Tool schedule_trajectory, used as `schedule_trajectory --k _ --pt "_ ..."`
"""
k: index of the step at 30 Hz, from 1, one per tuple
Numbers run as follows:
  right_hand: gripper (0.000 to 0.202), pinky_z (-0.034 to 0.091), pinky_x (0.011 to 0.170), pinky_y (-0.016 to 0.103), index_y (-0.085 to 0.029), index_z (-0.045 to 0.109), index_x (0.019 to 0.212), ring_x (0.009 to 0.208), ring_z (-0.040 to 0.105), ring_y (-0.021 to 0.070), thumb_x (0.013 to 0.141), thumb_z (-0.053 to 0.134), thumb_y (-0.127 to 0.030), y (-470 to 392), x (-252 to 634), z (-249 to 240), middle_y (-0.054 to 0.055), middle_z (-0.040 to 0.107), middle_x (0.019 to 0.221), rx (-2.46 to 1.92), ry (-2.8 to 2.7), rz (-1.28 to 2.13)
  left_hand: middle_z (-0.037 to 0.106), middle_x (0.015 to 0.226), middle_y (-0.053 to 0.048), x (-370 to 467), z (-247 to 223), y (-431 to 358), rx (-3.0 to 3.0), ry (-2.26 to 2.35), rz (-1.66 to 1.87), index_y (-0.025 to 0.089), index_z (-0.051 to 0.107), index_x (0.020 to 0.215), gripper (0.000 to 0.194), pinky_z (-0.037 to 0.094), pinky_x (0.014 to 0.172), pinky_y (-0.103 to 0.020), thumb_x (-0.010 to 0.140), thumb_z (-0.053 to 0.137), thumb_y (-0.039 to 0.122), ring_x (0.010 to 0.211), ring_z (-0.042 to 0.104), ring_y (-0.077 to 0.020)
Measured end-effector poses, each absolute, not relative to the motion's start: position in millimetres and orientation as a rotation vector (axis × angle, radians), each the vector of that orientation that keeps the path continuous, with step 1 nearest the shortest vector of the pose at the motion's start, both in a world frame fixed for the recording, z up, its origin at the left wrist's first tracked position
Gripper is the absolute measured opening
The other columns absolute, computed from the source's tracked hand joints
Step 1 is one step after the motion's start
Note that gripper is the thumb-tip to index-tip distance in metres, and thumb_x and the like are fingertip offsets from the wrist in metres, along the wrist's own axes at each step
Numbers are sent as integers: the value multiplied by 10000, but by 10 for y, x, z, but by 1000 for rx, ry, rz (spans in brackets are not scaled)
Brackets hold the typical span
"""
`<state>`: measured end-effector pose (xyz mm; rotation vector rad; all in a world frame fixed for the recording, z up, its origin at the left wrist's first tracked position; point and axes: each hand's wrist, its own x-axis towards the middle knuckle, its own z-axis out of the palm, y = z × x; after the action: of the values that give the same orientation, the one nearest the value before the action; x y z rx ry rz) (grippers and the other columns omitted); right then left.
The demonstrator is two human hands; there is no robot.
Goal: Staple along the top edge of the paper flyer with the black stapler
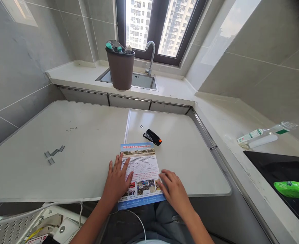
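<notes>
A printed sheet [141,169] with blue top and bottom bands lies on the white table [93,128], its lower edge reaching past the table's front edge. My left hand [117,179] rests with fingers spread on the sheet's left side. At the sheet's lower right edge is my right hand [173,188], fingers apart and slightly bent, holding nothing. Just beyond the sheet's top right corner lies a black stapler [153,136] with an orange tip. A small staple piece [141,126] lies behind the stapler. Several staple strips [54,152] are scattered at the left.
A brown bin [121,69] stands at the sink [144,81], near a faucet [151,57]. On the right counter lie a clear bottle [266,135] and a green package [293,189]. A white cable [80,206] and a perforated rack [14,227] are at the lower left.
</notes>
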<state>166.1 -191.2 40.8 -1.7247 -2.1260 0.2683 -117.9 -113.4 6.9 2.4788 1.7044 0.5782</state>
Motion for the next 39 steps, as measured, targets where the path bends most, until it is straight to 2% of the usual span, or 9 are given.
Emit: schedule_trajectory --k 6,13,16,19,22,28,32,36,39 --pt "207 551 914 457 -231 685 1108 1053 631 288 1040 506 -311 -1384 1791 468 108 696 1087 -1747 -1870 227 227 1731 -139 -1207 122 -1153 2460 1647 612 206 508 1530 578 210 1271 -652 973 555 353 1596 223 -375" --pt "507 493 1027 481 -191 561 1406 1246 532 335 940 666 -363 13 1440 603 168 596 1369 -1733 -1811 74 251 1718 -176 -1208 160 -1153 2440 1688 571 194 592 1349 409 240 1267 -643 990 544 384 1590 255 -352" --pt "468 515 948 412 -201 572 1378 1162 597 304 931 673 -298 331 1465 461 140 662 1267 -1774 -1936 187 289 1702 -189 -1207 156 -1152 2440 1723 562 187 607 1264 343 264 1267 -624 1000 537 395 1584 278 -337" --pt "374 516 854 370 -218 598 1331 1050 652 275 958 604 -226 396 1680 339 109 712 1143 -1785 -2008 248 300 1697 -191 -1204 144 -1150 2442 1756 552 180 603 1276 342 269 1269 -618 991 538 358 1583 280 -335" --pt "388 521 871 375 -220 600 1343 1086 652 273 955 581 -212 331 2073 286 109 707 1204 -1715 -1990 220 310 1697 -172 -1200 135 -1145 2445 1775 534 193 582 1371 415 266 1271 -618 979 535 322 1590 264 -332" --pt "459 511 916 421 -238 547 1469 1048 632 275 1018 527 -323 62 2828 176 99 696 1152 -1551 -2028 61 300 1704 -143 -1197 145 -1138 2470 1788 468 260 502 1520 534 263 1266 -624 996 535 357 1590 262 -333" --pt "469 469 954 460 -223 508 1513 1081 594 291 1054 458 -304 -55 2948 77 116 682 1174 -1538 -1994 -46 313 1700 -132 -1182 158 -1123 2464 1810 441 266 513 1518 531 268 1260 -630 998 530 373 1581 282 -335" --pt "467 453 986 469 -215 504 1513 1117 581 291 1055 445 -282 -55 2927 76 122 669 1230 -1542 -1965 -23 304 1705 -125 -1136 179 -1084 2480 1806 429 249 539 1497 514 252 1255 -654 1001 535 385 1603 206 -356" --pt "450 458 984 468 -225 527 1487 1120 585 291 1046 458 -284 -42 2930 104 116 673 1241 -1548 -1942 34 293 1716 -91 -1058 209 -1056 2545 1676 383 288 459 1564 554 230 1261 -662 1016 511 352 1610 188 -343"
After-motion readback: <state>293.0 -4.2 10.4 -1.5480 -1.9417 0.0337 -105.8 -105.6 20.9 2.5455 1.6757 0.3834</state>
